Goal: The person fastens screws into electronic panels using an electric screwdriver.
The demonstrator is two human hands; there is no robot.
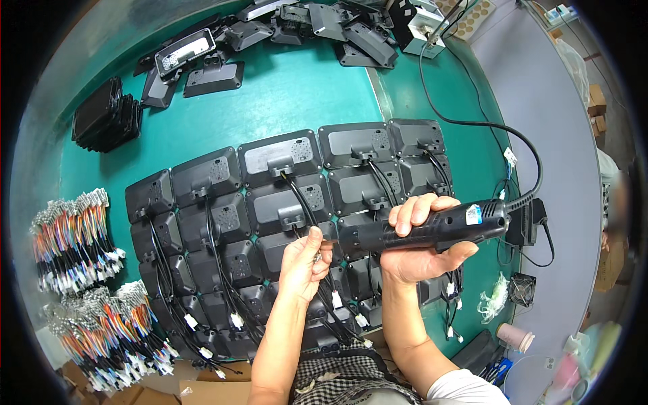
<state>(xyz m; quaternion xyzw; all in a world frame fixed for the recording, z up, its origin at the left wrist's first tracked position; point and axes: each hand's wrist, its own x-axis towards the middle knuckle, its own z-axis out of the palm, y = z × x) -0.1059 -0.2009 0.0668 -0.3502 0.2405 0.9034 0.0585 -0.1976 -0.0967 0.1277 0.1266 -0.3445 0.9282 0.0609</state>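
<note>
In my right hand (420, 237) lies a black corded electric screwdriver (455, 226), held level with its tip to the left and its cord leaving the right end. My left hand (307, 263) is closed in a pinch right at the tip of the screwdriver; what the fingers hold there is too small to make out. Below both hands, black plastic housings (280, 156) lie in rows, backs up. Black cables (302, 199) run from their middle brackets toward me and end in white connectors (337, 300). My forearms hide some of the nearer housings.
Bundles of coloured wires (73, 239) lie at the left. Black stacked parts (106, 116) stand behind them, and loose black housings (246, 34) are piled at the back. A power cord (496, 124) loops along the right. A small fan (522, 289) and a spool (516, 337) are near the right edge.
</note>
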